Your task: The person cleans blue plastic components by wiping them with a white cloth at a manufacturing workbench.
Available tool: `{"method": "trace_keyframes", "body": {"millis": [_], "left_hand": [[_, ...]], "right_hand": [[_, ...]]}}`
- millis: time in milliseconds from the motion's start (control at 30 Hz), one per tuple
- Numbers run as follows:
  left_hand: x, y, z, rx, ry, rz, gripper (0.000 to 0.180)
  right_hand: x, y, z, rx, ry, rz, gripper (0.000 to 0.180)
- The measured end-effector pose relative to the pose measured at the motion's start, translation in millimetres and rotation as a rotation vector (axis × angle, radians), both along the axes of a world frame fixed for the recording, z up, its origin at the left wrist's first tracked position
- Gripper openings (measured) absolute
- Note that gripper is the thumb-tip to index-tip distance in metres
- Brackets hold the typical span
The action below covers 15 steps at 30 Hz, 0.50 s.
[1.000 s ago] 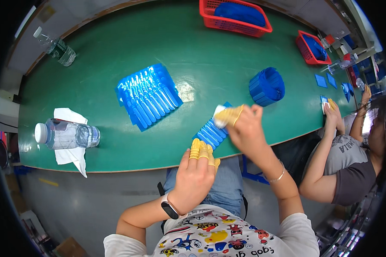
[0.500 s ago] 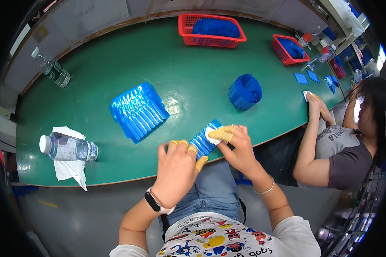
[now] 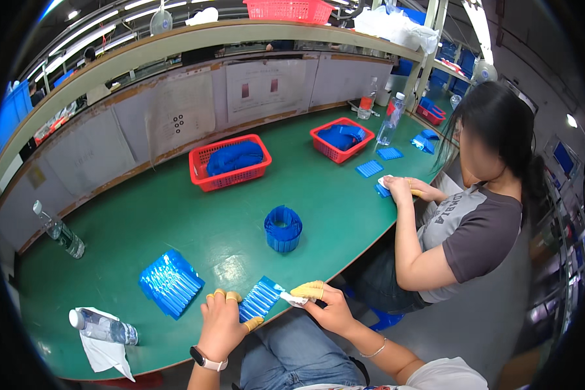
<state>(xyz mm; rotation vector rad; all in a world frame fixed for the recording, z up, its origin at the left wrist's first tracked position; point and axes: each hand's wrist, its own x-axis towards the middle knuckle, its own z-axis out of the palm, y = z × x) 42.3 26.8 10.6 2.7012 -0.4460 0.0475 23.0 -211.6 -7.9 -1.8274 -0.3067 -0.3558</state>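
The work surface is a green workbench top (image 3: 227, 214) with a curved near edge in this lens. Pale partition panels (image 3: 188, 110) carrying posted sheets close off its far side, beneath a shelf rail (image 3: 195, 44); lit ceiling strips show beyond.

The ribbed blue sheet (image 3: 260, 300) lies at the bench's near edge, between the hands. Left hand (image 3: 220, 325): fingertips in yellow cots at the sheet's left side, thumb spread away from them at its near corner. Right hand (image 3: 328, 309): thumb and cot-covered fingers pinch a white wad (image 3: 294, 300) at the sheet's right edge.

Adjacent items: a stack of blue sheets (image 3: 171, 284) just left of the left hand; a blue ring-shaped roll (image 3: 283, 229) beyond the sheet; a red basket (image 3: 231, 180) farther back; a white-capped bottle (image 3: 104, 326) overlapping white tissue (image 3: 105, 357). A co-worker (image 3: 442, 227) sits at right.
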Motion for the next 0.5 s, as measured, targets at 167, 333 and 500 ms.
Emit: {"method": "trace_keyframes", "body": {"millis": [167, 333, 500], "left_hand": [[2, -1, 1, 0.013, 0.030, -0.028, 0.058], [5, 0, 7, -0.022, 0.043, -0.040, 0.064], [-1, 1, 9, -0.012, 0.038, -0.053, 0.061]], "right_hand": [[2, -1, -5, 0.043, 0.006, 0.014, 0.025], [0, 0, -5, 0.088, 0.031, 0.045, 0.026], [-2, 3, -11, 0.091, 0.017, 0.055, 0.026]]}}
